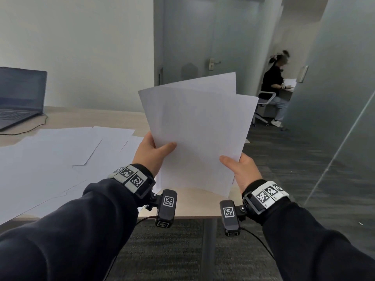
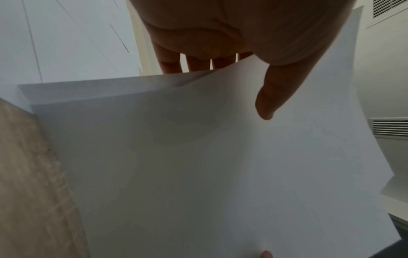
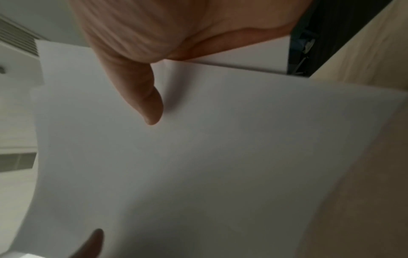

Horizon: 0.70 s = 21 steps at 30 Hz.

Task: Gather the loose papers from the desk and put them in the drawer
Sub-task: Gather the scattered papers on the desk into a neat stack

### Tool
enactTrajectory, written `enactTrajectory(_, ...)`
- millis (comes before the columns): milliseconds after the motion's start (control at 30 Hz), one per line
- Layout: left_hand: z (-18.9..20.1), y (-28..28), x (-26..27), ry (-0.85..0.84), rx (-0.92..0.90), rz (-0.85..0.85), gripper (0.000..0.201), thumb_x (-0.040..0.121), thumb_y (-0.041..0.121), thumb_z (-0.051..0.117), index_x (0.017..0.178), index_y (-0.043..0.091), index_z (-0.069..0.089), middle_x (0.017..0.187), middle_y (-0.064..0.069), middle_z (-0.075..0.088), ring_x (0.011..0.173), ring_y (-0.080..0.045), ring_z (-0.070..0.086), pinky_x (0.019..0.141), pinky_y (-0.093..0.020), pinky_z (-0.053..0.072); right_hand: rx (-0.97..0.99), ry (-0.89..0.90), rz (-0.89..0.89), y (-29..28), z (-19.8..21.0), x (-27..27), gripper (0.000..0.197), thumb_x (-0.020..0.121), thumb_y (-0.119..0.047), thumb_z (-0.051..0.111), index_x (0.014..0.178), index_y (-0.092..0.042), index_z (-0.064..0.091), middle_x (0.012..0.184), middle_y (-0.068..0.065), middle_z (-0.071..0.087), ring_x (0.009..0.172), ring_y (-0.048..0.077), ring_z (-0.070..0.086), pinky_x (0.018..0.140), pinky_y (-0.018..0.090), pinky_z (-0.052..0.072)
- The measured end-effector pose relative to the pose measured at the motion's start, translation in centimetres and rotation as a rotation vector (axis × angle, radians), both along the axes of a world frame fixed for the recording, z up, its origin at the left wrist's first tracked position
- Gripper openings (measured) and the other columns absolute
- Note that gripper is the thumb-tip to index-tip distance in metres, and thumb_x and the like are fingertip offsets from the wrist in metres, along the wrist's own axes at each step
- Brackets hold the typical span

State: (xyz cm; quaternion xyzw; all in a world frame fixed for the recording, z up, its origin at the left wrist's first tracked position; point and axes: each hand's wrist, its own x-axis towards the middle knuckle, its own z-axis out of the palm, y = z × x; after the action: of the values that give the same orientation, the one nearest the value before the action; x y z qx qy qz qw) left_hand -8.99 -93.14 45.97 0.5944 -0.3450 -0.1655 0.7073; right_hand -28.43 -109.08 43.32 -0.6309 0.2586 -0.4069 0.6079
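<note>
A small sheaf of white papers (image 1: 198, 126) is held upright above the desk's right end, its sheets fanned out of line at the top. My left hand (image 1: 154, 153) pinches its lower left edge, thumb on the front and fingers behind. My right hand (image 1: 237, 169) pinches the lower right edge the same way. The left wrist view shows the sheaf (image 2: 198, 165) under the left hand's thumb (image 2: 269, 99). The right wrist view shows the sheaf (image 3: 198, 157) under the right thumb (image 3: 150, 104). Several more loose sheets (image 1: 60, 155) lie spread flat on the desk (image 1: 97, 116). No drawer is in view.
A dark laptop (image 1: 20, 94) with a cable stands open at the desk's far left. Grey carpet (image 1: 284, 169) lies to the right of the desk. A frosted glass partition (image 1: 345, 78) stands at the right. Beyond a doorway a person (image 1: 276, 84) sits on a white chair.
</note>
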Motion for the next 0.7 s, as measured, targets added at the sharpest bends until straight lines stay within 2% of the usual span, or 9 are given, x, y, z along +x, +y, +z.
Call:
enactTrajectory(100, 0.0, -0.1, -0.5, -0.012, 0.002, -0.003, 0.048, 0.081, 0.013, 0.073, 0.126, 0.023, 0.058, 0.114, 0.006, 0.073, 0.103, -0.012, 0.071, 0.095, -0.04, 0.055, -0.025, 0.005, 0.001, 0.3, -0.7, -0.3, 0.027, 0.088, -0.006, 0.07, 0.114, -0.014, 0.068, 0.108, 0.001, 0.077, 0.103, 0.018, 0.072, 0.093, 0.034, 0.055)
enactTrajectory(200, 0.4, -0.2, -0.9, -0.045, 0.016, -0.007, 0.058, 0.075, 0.017, 0.072, 0.13, 0.024, 0.053, 0.117, 0.006, 0.071, 0.107, -0.013, 0.068, 0.098, -0.045, 0.053, -0.057, -0.028, -0.017, 0.5, -0.6, -0.4, 0.032, 0.088, -0.005, 0.068, 0.119, -0.012, 0.064, 0.111, 0.001, 0.075, 0.102, 0.015, 0.072, 0.091, 0.029, 0.055)
enactTrajectory(300, 1.1, -0.4, -1.1, -0.111, 0.032, -0.01, 0.062, 0.071, 0.021, 0.071, 0.128, 0.03, 0.05, 0.118, 0.008, 0.069, 0.108, -0.013, 0.067, 0.098, -0.048, 0.053, -0.081, -0.027, -0.011, 0.7, -0.5, -0.4, 0.033, 0.088, -0.004, 0.068, 0.119, -0.017, 0.063, 0.11, -0.003, 0.075, 0.099, 0.008, 0.072, 0.085, 0.02, 0.056)
enactTrajectory(433, 1.9, -0.4, -1.1, -0.147, 0.02, -0.012, 0.068, 0.071, 0.021, 0.07, 0.133, 0.033, 0.044, 0.117, 0.014, 0.067, 0.109, -0.009, 0.066, 0.098, -0.048, 0.053, -0.087, 0.022, 0.004, 0.9, -1.8, -0.5, 0.029, 0.088, -0.008, 0.07, 0.11, -0.026, 0.065, 0.104, -0.012, 0.075, 0.094, -0.002, 0.071, 0.079, 0.013, 0.054)
enactTrajectory(567, 1.2, -0.2, -1.2, -0.129, 0.074, -0.013, 0.062, 0.071, 0.028, 0.07, 0.129, 0.034, 0.048, 0.119, 0.012, 0.067, 0.109, -0.01, 0.066, 0.1, -0.046, 0.052, -0.044, 0.06, -0.001, 1.0, -2.6, -0.6, 0.021, 0.088, -0.011, 0.07, 0.107, -0.021, 0.069, 0.104, -0.007, 0.076, 0.093, 0.003, 0.072, 0.085, 0.021, 0.056)
enactTrajectory(633, 0.3, -0.1, -1.3, -0.094, 0.115, -0.039, 0.051, 0.069, 0.032, 0.069, 0.117, 0.037, 0.055, 0.117, 0.01, 0.07, 0.109, -0.013, 0.067, 0.101, -0.049, 0.05, -0.026, 0.046, 0.003, 1.2, -2.1, -0.5, 0.023, 0.089, -0.007, 0.068, 0.111, -0.015, 0.069, 0.101, -0.007, 0.076, 0.086, 0.0, 0.072, 0.078, 0.016, 0.057)
enactTrajectory(700, -0.2, -0.1, -1.5, -0.036, 0.126, -0.042, 0.045, 0.071, 0.03, 0.067, 0.115, 0.033, 0.06, 0.113, 0.007, 0.073, 0.106, -0.016, 0.069, 0.101, -0.05, 0.05, 0.007, 0.022, -0.005, 1.1, -1.7, -0.3, 0.024, 0.088, -0.005, 0.068, 0.112, -0.011, 0.069, 0.097, -0.005, 0.077, 0.087, 0.004, 0.073, 0.075, 0.017, 0.057)
